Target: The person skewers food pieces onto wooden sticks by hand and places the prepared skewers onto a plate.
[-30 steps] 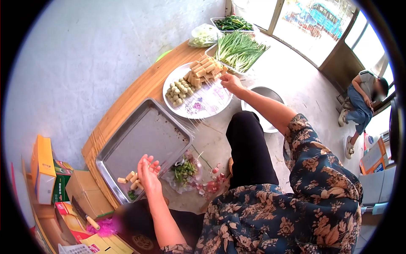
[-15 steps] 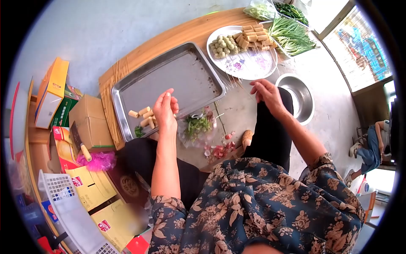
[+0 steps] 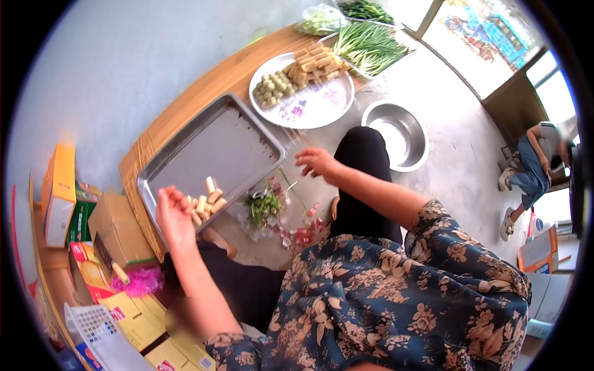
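Note:
My left hand [image 3: 175,213] is over the near left corner of a shallow metal tray [image 3: 207,145], its fingers curled; whatever they may hold is hidden. Beside it in the tray lies a small pile of short, pale tan rolls [image 3: 208,203]. My right hand [image 3: 318,163] hovers past the tray's right end, fingers loosely spread and holding nothing I can see. Thin sticks [image 3: 297,137] jut from the table edge above it. A white oval plate [image 3: 322,114] farther back holds round greenish balls [image 3: 273,89] and stacked tan rolls [image 3: 314,63].
Green scallions [image 3: 371,46] and bagged greens [image 3: 322,20] stand at the back. A steel basin [image 3: 396,135] is on the floor at right. Leafy greens [image 3: 265,207] lie on plastic below the tray. Boxes [image 3: 117,229] and a knife [image 3: 117,270] are at left; a person [image 3: 537,164] sits far right.
The view has shifted, so the table sits farther left. My left hand has moved toward the tray's left corner, uncovering more rolls. The fingers of my right hand have spread.

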`<state>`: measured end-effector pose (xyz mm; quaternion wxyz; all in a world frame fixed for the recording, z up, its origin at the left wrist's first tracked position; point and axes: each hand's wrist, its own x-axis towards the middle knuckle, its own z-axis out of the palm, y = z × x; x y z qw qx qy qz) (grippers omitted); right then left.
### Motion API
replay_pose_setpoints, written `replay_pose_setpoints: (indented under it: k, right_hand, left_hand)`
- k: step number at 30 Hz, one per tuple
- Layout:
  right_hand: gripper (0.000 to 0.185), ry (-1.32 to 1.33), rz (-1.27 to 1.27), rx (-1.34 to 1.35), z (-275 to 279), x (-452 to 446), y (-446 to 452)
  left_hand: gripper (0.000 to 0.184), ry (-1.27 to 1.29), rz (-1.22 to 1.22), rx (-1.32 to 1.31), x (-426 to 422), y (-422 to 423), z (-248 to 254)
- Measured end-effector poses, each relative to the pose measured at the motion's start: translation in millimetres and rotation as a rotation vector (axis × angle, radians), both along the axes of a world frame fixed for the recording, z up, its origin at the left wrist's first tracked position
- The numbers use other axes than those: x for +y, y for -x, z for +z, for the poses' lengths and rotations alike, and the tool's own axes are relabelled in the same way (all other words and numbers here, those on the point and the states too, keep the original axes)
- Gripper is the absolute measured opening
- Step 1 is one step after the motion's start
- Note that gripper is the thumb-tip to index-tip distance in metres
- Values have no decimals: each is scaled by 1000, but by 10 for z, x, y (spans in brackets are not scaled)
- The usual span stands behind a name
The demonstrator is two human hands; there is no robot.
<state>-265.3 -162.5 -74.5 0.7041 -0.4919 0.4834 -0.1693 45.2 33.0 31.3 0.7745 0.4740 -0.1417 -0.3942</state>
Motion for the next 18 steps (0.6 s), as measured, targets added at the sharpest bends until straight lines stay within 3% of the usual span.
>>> replay_pose_setpoints:
  k: [4,8,9,18]
  right_hand:
    - [29,-195,38,14,-242,147,-32]
    - [32,-332,-2,-50,-366,137,-118]
    - [19,-373,-105,-90,-392,105,-197]
    - [9,-514,-190,-208,-582,-78,-426]
  left_hand:
    - [28,-28,57,-28,149,-62,51]
    - [25,-104,30,1,341,-139,-278]
    - [25,-144,57,119,360,-128,-325]
    - [25,-166,67,73,220,79,-395]
